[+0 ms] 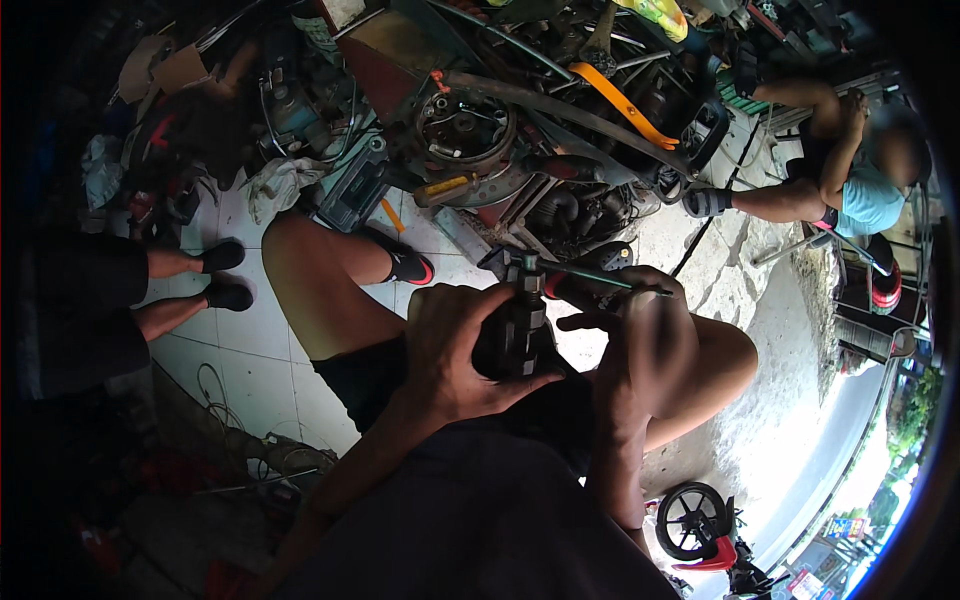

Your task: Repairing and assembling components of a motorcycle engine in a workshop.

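My left hand (455,350) is wrapped round a dark metal part (520,340) with a hex bolt standing up from its top. A thin metal rod (590,272), like a wrench, lies nearly level from the bolt head toward my right hand (645,340). That hand is closed at the rod's right end, partly blurred. The part sits between my bent knees, above my dark shorts.
Ahead lies a pile of scrap with an orange curved piece (625,105) and a grey tool case (350,185). A seated person (865,200) is at right, a standing person's legs (170,320) at left. A motorcycle wheel (690,520) shows lower right, on tiled floor (240,375).
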{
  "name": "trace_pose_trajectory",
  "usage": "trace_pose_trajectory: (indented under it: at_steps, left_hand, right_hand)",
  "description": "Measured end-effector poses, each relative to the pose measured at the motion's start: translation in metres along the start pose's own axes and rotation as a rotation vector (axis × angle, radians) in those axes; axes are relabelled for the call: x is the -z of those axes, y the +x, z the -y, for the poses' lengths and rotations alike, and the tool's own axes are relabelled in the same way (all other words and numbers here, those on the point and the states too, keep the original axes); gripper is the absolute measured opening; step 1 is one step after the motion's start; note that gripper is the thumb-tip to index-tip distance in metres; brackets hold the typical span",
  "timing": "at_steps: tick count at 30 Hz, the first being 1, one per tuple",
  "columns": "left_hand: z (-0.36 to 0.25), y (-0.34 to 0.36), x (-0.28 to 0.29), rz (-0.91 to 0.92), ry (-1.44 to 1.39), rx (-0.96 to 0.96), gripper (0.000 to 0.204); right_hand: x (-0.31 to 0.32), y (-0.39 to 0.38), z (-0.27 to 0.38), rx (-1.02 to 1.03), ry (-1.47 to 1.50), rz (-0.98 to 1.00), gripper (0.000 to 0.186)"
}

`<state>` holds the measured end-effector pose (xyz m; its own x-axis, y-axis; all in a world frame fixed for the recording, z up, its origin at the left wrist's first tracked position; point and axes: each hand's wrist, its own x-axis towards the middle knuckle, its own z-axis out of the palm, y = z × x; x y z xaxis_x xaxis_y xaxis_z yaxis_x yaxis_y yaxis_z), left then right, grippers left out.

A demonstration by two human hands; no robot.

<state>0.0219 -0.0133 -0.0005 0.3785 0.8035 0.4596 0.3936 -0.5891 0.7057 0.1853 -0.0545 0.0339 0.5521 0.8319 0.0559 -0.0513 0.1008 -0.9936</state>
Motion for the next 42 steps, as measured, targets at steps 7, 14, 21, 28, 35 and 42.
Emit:
trace_pose_trajectory:
  at_steps: [7, 14, 21, 28, 35, 42]
  left_hand:
    - [0.002, 0.002, 0.005, -0.005, -0.062, 0.025, 0.069]
    - [0.017, 0.060, 0.026, 0.019, 0.157, -0.109, 0.033]
    - [0.053, 0.122, 0.044, 0.050, 0.132, -0.015, 0.022]
    - [0.096, 0.136, 0.047, 0.079, 0.014, 0.090, 0.023]
    - [0.105, 0.134, 0.039, 0.098, -0.106, 0.179, 0.021]
    - [0.042, 0.147, 0.057, -0.116, -0.177, 0.547, 0.025]
  right_hand:
    - [-0.013, 0.009, 0.014, -0.127, 0.075, -0.087, 0.032]
    - [-0.031, 0.039, 0.040, -0.113, 0.200, -0.051, 0.032]
    - [-0.055, 0.102, 0.024, -0.123, 0.245, 0.142, 0.034]
    - [-0.076, 0.123, 0.009, -0.192, 0.269, 0.215, 0.031]
    - [-0.073, 0.126, -0.002, -0.295, 0.221, 0.158, 0.033]
    - [-0.071, 0.104, 0.006, -0.338, 0.143, 0.130, 0.036]
